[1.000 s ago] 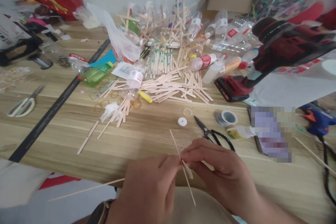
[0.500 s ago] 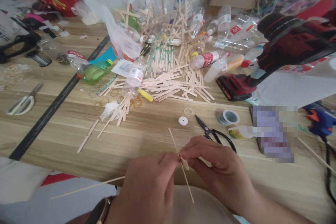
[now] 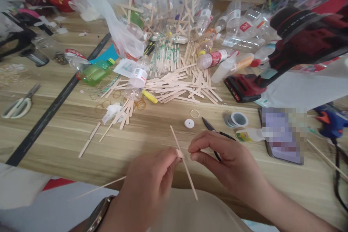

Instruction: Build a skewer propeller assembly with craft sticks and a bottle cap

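Note:
My left hand (image 3: 152, 177) pinches two crossed wooden sticks near the table's front edge. One thin stick (image 3: 189, 179) slants down to the right, and the end of another (image 3: 179, 153) shows at my fingertips. A long thin piece (image 3: 100, 186) sticks out to the left behind this hand; whether it is the same stick is hidden. Just to the right, my right hand (image 3: 223, 159) is apart from the sticks, thumb and forefinger spread with nothing between them. Black scissors (image 3: 209, 125) lie partly under my right hand. A white disc (image 3: 189, 123) sits beyond both hands.
Loose wooden sticks (image 3: 174, 87) and plastic bottles (image 3: 138, 76) cover the table's middle and back. A red power tool (image 3: 293, 50), a phone (image 3: 282, 134) and a glue gun (image 3: 330, 119) are at right. White-handled scissors (image 3: 20, 107) lie left, beyond a black strip (image 3: 54, 107).
My right hand has let go of the sticks and opened, moving slightly away. My left hand has shifted a little left and up, still holding the crossed sticks.

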A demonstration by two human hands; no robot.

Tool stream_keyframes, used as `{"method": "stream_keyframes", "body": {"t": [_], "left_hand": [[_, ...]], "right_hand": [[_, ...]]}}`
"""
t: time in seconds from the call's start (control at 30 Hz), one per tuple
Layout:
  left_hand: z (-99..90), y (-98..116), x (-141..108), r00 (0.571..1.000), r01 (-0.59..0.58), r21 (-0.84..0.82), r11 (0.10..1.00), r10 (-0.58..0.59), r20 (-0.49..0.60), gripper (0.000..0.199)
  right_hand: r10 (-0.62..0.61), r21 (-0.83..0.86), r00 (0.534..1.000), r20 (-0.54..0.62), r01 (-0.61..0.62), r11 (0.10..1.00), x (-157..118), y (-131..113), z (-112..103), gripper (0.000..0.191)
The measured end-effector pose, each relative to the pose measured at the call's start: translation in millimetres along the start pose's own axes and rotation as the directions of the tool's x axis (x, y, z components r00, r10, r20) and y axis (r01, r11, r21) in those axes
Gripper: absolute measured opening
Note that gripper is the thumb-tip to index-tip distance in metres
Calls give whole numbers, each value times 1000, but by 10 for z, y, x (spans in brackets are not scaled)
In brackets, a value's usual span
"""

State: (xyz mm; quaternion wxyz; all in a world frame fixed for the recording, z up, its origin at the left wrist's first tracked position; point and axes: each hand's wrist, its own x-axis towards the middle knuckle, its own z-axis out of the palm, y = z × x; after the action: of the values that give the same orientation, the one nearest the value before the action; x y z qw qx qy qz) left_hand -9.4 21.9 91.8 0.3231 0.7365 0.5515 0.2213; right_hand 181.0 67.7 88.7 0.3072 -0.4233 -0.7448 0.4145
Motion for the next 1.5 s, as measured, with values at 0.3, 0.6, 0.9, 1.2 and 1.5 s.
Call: {"method": "stream_keyframes", "body": {"t": [0.3,0.6,0.9,1.2,1.5], "left_hand": [[24,26,-17,998,-20,69,997,15,66,28],[53,62,-1,993,-109,170,979,101,58,33],[59,88,-10,995,-100,226,969,91,51,32],[67,97,-6,994,-110,260,959,98,56,32],[60,98,-17,994,-99,311,945,83,65,32]], "right_hand": [[-117,-99,991,67,124,987,-49,-7,15,19],[-157,-166,986,57,165,972,-54,-48,17,24],[-160,-147,986,55,166,975,-47,-10,48,25],[-147,-151,987,59,154,976,-51,-19,61,27],[-148,-143,988,51,154,978,-29,9,69,25]]}}
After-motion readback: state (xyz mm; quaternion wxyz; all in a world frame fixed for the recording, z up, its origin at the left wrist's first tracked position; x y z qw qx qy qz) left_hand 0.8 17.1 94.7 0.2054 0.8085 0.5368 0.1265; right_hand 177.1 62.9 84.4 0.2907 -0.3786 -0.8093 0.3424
